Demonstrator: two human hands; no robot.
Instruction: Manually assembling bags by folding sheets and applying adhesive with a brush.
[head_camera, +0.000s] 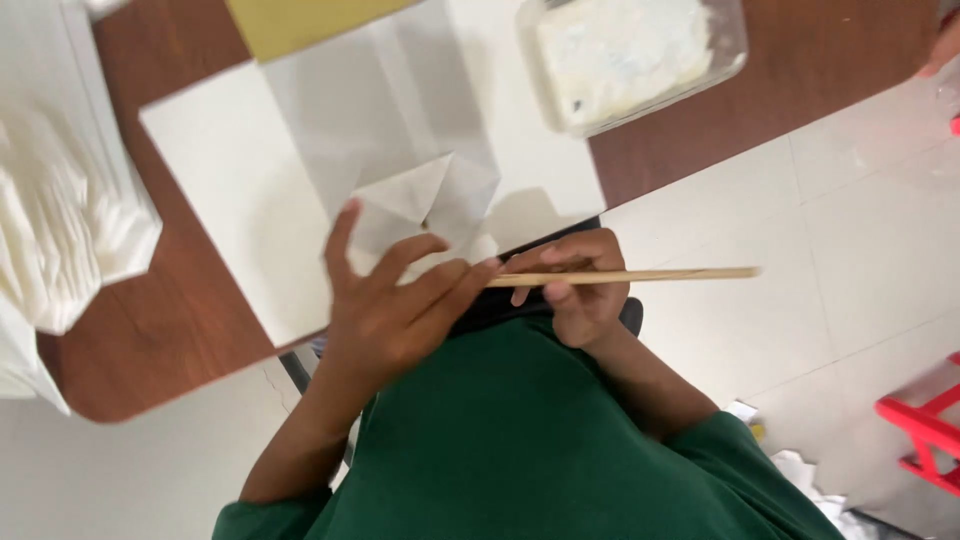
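Note:
My left hand rests with spread fingers on a folded white paper bag, pressing its folded lower end near the table's edge. My right hand grips a thin wooden stick, which lies level and points to the right, its left end next to my left fingertips. The bag lies on a large white sheet on the brown wooden table.
A clear plastic tub with white paste stands at the back right. A pile of white paper and plastic lies at the left. A yellow sheet is at the top. A red stool stands on the white tiled floor.

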